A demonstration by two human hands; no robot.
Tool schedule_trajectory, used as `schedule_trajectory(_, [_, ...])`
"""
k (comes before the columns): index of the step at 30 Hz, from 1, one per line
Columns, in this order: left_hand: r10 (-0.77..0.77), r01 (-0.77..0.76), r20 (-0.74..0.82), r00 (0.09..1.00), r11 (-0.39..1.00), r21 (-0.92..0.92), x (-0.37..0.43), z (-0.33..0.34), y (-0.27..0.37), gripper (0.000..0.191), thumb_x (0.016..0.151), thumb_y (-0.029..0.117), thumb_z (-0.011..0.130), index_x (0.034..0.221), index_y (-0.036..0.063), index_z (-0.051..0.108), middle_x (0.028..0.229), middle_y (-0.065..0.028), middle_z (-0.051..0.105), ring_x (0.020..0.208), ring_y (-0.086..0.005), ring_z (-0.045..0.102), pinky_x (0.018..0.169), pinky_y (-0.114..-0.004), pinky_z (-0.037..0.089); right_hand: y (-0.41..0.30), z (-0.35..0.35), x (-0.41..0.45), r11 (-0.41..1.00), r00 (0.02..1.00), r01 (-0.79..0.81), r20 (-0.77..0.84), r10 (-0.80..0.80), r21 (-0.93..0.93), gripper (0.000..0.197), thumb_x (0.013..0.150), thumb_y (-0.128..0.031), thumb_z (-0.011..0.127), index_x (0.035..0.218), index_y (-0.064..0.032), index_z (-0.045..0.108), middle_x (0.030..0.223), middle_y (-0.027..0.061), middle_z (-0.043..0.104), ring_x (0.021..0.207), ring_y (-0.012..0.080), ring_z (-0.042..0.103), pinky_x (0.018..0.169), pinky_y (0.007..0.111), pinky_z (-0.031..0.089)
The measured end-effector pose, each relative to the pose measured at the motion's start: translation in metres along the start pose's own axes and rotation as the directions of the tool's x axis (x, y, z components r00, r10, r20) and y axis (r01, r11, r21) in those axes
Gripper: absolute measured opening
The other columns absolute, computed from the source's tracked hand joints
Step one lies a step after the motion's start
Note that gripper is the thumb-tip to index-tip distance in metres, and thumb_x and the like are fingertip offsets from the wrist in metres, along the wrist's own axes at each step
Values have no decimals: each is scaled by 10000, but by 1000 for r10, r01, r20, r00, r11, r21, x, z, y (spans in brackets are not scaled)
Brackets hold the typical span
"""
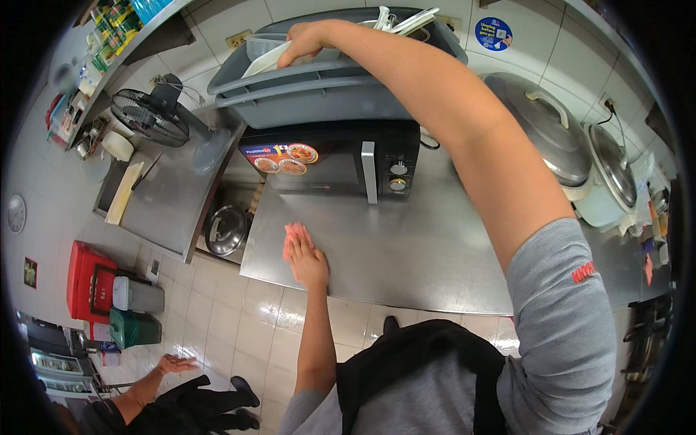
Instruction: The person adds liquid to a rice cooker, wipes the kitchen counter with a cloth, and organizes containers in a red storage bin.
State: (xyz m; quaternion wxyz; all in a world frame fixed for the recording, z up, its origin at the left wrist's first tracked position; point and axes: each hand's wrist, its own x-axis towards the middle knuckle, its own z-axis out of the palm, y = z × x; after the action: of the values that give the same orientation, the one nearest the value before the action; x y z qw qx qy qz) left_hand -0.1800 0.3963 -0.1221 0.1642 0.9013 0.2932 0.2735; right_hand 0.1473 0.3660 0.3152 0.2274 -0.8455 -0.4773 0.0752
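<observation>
My left hand [308,265] lies on a pink cleaning cloth [295,235], pressing it against the stainless steel table [440,255] near its left end. My right arm stretches up over the black microwave oven [331,168]. At the stacked grey plastic tubs [326,100] on top of it, my right hand [307,42] grips a white dish or lid [268,60] by its edge. My fingers partly hide this piece. A clear plastic container [261,45] sits beside it in the upper tub, and white utensils [410,22] stick out at the right.
Large lidded pots [544,125] stand on the right. A grey fan [157,117] and a knife [145,173] are on the left steel counter [174,201]. Bins [136,326] stand on the tiled floor. Another person [179,402] is at lower left, one hand extended.
</observation>
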Motion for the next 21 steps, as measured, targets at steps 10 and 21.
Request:
schedule_trajectory(10, [-22, 21, -18, 1000, 1000, -21, 1, -7, -9, 602, 856, 131, 465, 1452, 45, 436, 1539, -169, 370, 1444, -349, 287, 1187, -453, 222, -13, -29, -2, 931, 996, 44, 56, -68, 361, 762, 673, -464, 815, 1252, -4, 627, 1313, 156, 577, 1186, 283, 572, 960, 377, 525])
schedule_trajectory(21, [5, -5, -14, 1000, 1000, -20, 11, 5, -7, 577, 859, 148, 482, 1424, 28, 471, 1527, -160, 392, 1431, -344, 315, 1183, -467, 224, 26, -138, -80, 969, 951, -172, -228, 210, 179, 544, 696, -341, 816, 1058, 50, 710, 1052, 162, 693, 939, 298, 673, 827, 403, 572])
